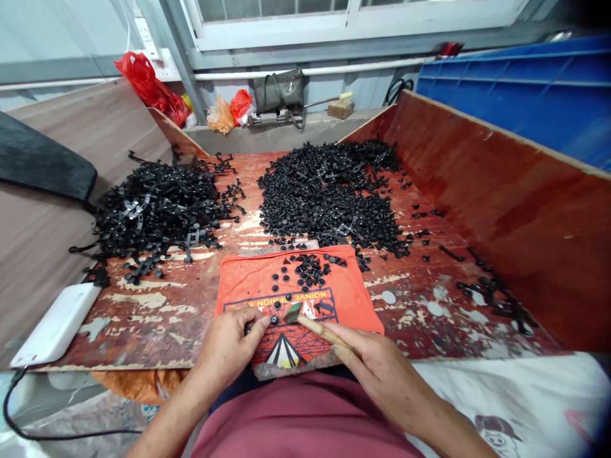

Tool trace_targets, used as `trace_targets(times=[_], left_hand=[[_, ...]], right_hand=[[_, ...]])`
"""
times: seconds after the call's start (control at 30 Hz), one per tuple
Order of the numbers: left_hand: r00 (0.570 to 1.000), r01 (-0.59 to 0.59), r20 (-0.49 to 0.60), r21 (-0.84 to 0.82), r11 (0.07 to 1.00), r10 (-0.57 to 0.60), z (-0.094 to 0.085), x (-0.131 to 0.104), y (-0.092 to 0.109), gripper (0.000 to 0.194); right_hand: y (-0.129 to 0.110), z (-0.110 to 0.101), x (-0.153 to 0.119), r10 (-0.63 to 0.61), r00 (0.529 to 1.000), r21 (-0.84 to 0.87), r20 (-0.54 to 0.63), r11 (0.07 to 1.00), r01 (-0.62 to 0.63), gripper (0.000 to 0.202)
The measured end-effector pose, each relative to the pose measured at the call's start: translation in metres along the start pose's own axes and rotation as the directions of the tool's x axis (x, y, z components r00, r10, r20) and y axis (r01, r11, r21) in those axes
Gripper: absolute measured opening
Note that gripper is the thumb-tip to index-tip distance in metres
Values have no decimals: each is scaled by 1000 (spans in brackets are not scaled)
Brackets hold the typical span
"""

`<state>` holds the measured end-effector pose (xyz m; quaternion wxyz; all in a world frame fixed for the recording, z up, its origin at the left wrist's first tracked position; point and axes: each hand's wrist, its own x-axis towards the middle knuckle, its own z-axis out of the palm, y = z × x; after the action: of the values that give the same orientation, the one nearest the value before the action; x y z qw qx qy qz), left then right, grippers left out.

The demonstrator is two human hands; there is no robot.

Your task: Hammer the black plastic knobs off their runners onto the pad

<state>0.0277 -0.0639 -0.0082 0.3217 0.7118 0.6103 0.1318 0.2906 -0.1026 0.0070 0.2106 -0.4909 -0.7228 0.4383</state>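
Note:
My right hand (pixel 370 356) is closed around the wooden handle of what looks like a small hammer (pixel 324 334). Its green head (pixel 293 312) is over an orange cloth (pixel 363 299) with printed lettering. To the left, my left hand (pixel 233 337) pinches a small black part (pixel 247 327), mostly hidden by the fingers. Just beyond the thumb tip, a small round black piece (pixel 274 319) rests on the cloth. Several similar pieces are spread further up, beside a little heap of black parts (pixel 311 270) on the cloth.
A large pile of small black parts (pixel 329 191) lies behind the cloth, and a pile of longer black pieces (pixel 157 203) at left. A white power bank (pixel 57 324) with a cable lies at the front left. Wooden boards (pixel 501 210) wall the table; a blue crate (pixel 525 95) stands beyond.

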Motion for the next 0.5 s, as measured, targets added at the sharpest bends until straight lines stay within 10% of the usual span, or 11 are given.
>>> trace_targets(times=[0.5], left_hand=[[1000,5,-14,147,989,-3,1,-4,12,39]], right_hand=[[5,19,7,-60,997,-326,-38,944,45,48]])
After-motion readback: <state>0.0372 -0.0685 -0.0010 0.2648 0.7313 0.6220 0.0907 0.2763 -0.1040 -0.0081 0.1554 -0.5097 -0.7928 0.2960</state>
